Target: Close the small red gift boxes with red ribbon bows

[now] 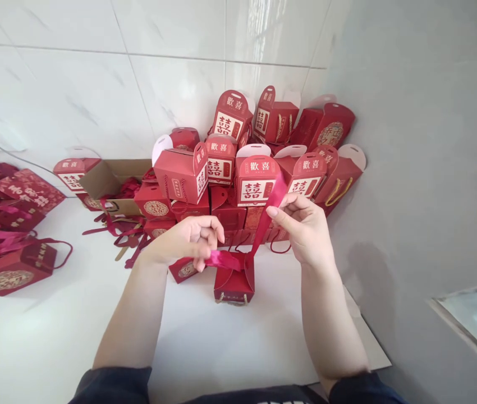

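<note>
A small red box (234, 285) with twisted cord handles stands on the white table, its top flaps folded in. Red satin ribbon (260, 230) comes out of its top. My right hand (303, 227) pinches one ribbon end between thumb and fingers, raised above and right of the box. On the other side, my left hand (198, 241) is closed on the shorter ribbon end, just left of the box top. Parts of the left fingers are blurred. Behind my left hand sits another small red box (183, 270), partly hidden.
Stacked red boxes (256, 179) fill the back against the tiled wall. A cardboard carton (116, 175) holds ribbons, with loose ribbons (131, 238) before it. Ribboned boxes (15, 269) stand at the far left of the white table (238, 336). A grey wall is on the right.
</note>
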A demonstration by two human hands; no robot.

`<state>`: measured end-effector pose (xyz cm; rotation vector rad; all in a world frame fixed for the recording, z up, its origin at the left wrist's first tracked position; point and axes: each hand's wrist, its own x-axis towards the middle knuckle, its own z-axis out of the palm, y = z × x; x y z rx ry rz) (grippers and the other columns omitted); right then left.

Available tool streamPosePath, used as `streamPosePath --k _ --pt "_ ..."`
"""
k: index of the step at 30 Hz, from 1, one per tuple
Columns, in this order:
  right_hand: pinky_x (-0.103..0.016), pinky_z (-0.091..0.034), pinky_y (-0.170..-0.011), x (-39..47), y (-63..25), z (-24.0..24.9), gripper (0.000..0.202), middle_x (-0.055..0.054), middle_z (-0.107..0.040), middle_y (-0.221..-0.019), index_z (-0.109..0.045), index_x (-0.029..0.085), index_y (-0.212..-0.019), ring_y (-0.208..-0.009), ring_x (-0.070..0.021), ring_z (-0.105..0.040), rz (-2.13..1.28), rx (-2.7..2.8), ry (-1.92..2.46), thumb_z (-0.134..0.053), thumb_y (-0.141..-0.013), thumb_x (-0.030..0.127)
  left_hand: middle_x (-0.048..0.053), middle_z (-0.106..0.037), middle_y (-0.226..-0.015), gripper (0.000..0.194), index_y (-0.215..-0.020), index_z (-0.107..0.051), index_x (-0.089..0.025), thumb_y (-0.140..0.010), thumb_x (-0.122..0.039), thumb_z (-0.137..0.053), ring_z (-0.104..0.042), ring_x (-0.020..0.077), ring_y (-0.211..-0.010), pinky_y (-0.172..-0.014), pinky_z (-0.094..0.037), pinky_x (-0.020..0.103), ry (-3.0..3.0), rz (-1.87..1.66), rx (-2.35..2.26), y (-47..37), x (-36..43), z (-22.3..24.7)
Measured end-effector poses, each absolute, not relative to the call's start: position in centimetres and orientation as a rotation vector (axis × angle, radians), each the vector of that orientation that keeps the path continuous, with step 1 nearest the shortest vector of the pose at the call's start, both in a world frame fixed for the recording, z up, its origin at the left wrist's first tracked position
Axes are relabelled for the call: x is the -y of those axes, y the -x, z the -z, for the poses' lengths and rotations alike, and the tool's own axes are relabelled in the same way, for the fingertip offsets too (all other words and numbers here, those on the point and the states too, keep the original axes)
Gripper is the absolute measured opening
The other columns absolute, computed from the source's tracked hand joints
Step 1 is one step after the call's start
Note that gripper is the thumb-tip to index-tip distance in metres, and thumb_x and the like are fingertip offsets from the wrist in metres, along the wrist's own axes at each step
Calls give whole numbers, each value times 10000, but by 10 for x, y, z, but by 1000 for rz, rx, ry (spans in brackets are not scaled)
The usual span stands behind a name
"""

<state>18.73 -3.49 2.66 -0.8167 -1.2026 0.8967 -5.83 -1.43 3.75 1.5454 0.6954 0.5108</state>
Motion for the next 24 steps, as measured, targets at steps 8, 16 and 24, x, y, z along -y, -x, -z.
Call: streamPosePath --k 8,16,24 --pt "-243 -438 -524 34 -185 -23 195 17 -567 -672 -639 219 -782 -560 -106 -500 -859 1171 892 -696 -795 406 66 -707 -952 347 -1116 -716 -230 -775 -296 -705 -658 169 -802 -706 -558 258 -2004 -475 -922 75 30 -61" --pt "-238 -493 -517 37 -178 -23 180 22 -592 -656 -648 222 -766 -538 -102 -543 -849 1121 882 -715 -788 388 20 -734 -827 119 -885 -776 -253 -775 -271 -733 -689 149 -758 -737 -576 272 -1548 -1256 -847 35 34 -35" --pt "-238 -519 -566 38 -156 -21 189 1 -637 -646 -684 191 -792 -562 -115 -586 -992 1257 882 -650 -849 368 19 -763 -818 541 -1271 -574 -224 -765 -294 -750 -731 196 -790 -762 -608 303 -1461 -1284 -923 0 38 -25"
